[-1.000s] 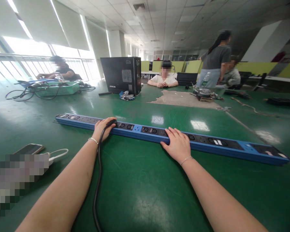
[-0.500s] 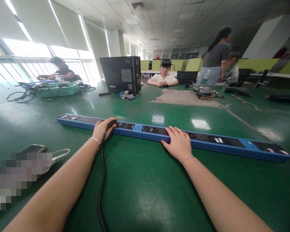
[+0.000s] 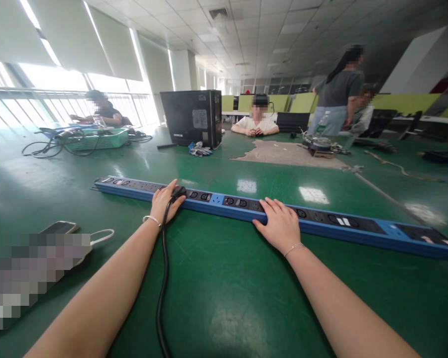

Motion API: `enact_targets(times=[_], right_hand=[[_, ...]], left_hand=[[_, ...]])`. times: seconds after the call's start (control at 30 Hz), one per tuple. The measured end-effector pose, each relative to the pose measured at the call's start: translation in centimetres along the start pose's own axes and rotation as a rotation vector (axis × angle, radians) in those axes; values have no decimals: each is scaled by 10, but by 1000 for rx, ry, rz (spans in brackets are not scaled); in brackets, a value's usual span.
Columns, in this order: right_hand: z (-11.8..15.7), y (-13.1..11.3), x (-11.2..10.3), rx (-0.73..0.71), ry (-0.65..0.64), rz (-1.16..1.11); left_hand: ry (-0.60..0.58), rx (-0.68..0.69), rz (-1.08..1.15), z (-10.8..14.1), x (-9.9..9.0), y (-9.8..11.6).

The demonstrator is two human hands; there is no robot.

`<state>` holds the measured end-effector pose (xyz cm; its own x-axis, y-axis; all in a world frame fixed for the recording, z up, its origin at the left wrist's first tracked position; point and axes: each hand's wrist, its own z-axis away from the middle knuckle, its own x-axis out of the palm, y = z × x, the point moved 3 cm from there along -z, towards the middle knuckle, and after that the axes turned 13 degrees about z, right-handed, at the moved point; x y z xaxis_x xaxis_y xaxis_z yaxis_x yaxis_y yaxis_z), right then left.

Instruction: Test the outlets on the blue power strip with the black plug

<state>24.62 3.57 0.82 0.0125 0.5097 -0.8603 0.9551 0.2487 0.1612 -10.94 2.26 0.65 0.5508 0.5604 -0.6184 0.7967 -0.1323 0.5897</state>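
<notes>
A long blue power strip (image 3: 216, 200) with black socket panels lies across the green table. My left hand (image 3: 166, 203) is closed at the strip's left half, with a black plug (image 3: 178, 192) between thumb and fingers. The plug sits against the strip's top face; how deep it is in a socket cannot be seen. From it a black power cord (image 3: 164, 273) runs down past my left wrist to the bottom of the view. My right hand (image 3: 280, 221) grips the strip right of its middle, fingers over the top and thumb along the near side.
At left lie a phone (image 3: 59, 227) and a blurred-out object (image 3: 41, 268) with a white loop. Farther back are a green basket (image 3: 104, 140) of cables, a black computer case (image 3: 190, 119), gloves (image 3: 199, 149) and a bottle (image 3: 323, 124). Several people are beyond.
The camera view has swung slightly left, so everything appears shifted right. My left fingers have spread a little around the plug, showing more of it. My right hand keeps its place on the strip.
</notes>
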Motion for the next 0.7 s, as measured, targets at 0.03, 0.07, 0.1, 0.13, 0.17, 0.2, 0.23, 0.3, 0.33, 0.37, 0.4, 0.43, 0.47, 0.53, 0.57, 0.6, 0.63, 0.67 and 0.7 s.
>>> enact_targets(times=[0.03, 0.07, 0.1, 0.13, 0.17, 0.2, 0.23, 0.3, 0.33, 0.37, 0.4, 0.43, 0.47, 0.53, 0.57, 0.6, 0.63, 0.67, 0.7], right_hand=[[0, 0, 0, -1, -3, 1], [0, 0, -1, -2, -5, 2], [0, 0, -1, -4, -6, 3], [0, 0, -2, -4, -6, 5], [0, 0, -2, -4, -5, 7], [0, 0, -3, -4, -4, 9], [0, 0, -3, -5, -3, 10], [0, 0, -3, -7, -1, 11], [0, 0, -3, -7, -1, 12], [0, 0, -2, -7, 0, 12], [0, 0, -2, -6, 1, 12], [0, 0, -1, -6, 3, 12], [0, 0, -1, -6, 4, 12], [0, 0, -1, -8, 4, 11], [0, 0, -1, -9, 3, 11], [0, 0, -1, -10, 2, 11], [0, 0, -1, -11, 1, 12], [0, 0, -2, -12, 1, 14], [0, 0, -2, -12, 1, 16]], left_hand=[[21, -6, 47, 0, -2, -2], [51, -13, 101, -1, -5, -5], [88, -20, 153, -1, -8, -7], [137, -34, 198, -1, -12, -9], [200, -63, 232, -1, -17, -11], [273, -111, 254, 0, -23, -12], [337, -171, 269, 0, -28, -12], [388, -296, 314, 1, -34, -10], [369, -343, 342, 1, -35, -7], [321, -375, 370, 0, -35, -3], [250, -399, 403, -1, -33, 1], [171, -420, 436, -1, -30, 5], [96, -442, 466, -1, -27, 9], [-35, -486, 533, -1, -20, 15], [-81, -503, 572, 0, -17, 17], [-101, -514, 610, 0, -15, 18], [-103, -524, 648, 1, -13, 18], [-102, -536, 687, 1, -12, 18], [-99, -552, 720, 2, -12, 18]])
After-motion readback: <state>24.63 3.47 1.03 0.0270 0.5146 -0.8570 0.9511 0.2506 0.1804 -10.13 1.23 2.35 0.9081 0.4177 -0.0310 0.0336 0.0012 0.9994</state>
